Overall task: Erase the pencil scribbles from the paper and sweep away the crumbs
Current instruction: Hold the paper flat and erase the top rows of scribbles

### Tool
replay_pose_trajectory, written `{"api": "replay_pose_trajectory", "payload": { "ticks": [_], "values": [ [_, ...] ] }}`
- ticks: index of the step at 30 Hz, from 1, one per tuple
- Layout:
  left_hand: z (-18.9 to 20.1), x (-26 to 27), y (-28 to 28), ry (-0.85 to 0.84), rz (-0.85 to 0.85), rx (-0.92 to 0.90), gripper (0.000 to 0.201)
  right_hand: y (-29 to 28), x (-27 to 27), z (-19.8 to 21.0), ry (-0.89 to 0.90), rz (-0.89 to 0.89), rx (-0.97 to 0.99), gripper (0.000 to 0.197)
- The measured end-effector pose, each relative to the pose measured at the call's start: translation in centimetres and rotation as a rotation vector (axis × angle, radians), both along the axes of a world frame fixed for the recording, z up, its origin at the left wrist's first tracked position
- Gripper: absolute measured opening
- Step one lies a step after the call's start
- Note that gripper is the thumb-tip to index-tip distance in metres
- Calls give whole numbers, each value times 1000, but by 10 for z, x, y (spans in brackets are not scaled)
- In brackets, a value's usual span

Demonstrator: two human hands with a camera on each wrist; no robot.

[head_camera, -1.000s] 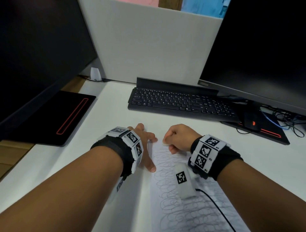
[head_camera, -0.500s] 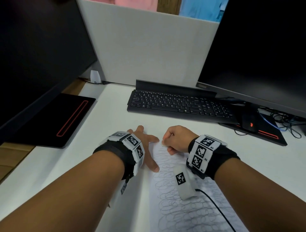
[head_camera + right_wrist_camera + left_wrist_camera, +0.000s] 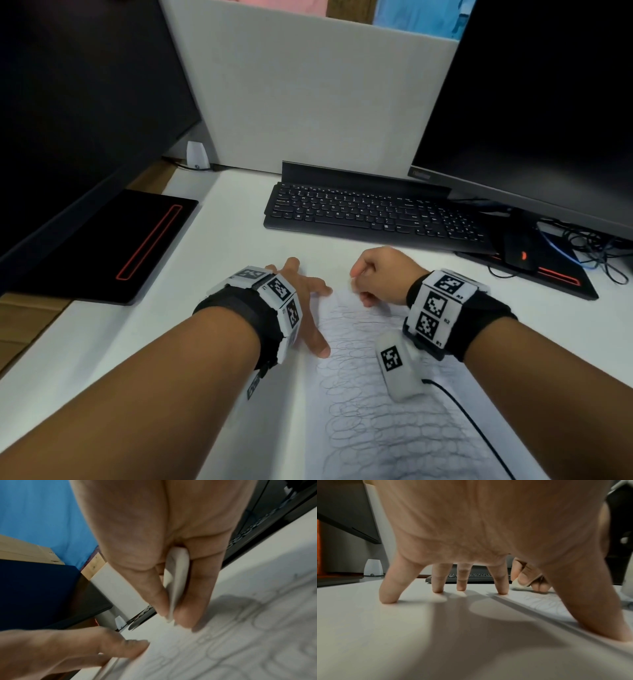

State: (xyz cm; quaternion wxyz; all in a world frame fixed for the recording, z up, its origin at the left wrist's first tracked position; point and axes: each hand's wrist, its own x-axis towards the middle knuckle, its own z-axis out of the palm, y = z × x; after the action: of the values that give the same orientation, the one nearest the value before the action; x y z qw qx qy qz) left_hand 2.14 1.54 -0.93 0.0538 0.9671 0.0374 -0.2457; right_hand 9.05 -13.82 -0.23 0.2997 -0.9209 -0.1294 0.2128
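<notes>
At the far left of the white desk a dark monitor stand sits idle. Next comes the left hand, fingers straight and splayed, tips planted on the desk with the index finger and thumb pinning the left edge of the paper; it holds nothing. The paper lies between the two forearms, thick with looping pencil scribbles nearly to its top edge. To the right, the right hand is curled over the sheet's far end, thumb and fingers pinching a small white eraser with its lower edge at the paper (contact itself is blurred). I judge erasing has barely begun, and no crumbs show yet. The next move calls for firm short strokes toward the body while the left hand braces the sheet against creasing.
</notes>
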Motion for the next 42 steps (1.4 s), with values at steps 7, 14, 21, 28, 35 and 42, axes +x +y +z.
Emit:
{"api": "replay_pose_trajectory", "payload": {
  "ticks": [7,14,21,28,35,42],
  "values": [
    [0,1,1,9,-50,7,102,3,-11,-7,70,33,47,7],
    [1,4,1,43,-85,31,98,3,-21,-10,56,92,2,4],
    [-1,3,2,60,-51,36,101,7,-22,-9,100,74,14,5],
    [-4,4,4,67,-45,25,101,9,-20,-10,125,39,42,6],
    [-2,3,3,72,-45,29,99,9,-19,-11,139,-9,53,3],
    [-3,3,4,69,-41,27,101,3,-14,-11,92,-4,59,5]
  ]
}}
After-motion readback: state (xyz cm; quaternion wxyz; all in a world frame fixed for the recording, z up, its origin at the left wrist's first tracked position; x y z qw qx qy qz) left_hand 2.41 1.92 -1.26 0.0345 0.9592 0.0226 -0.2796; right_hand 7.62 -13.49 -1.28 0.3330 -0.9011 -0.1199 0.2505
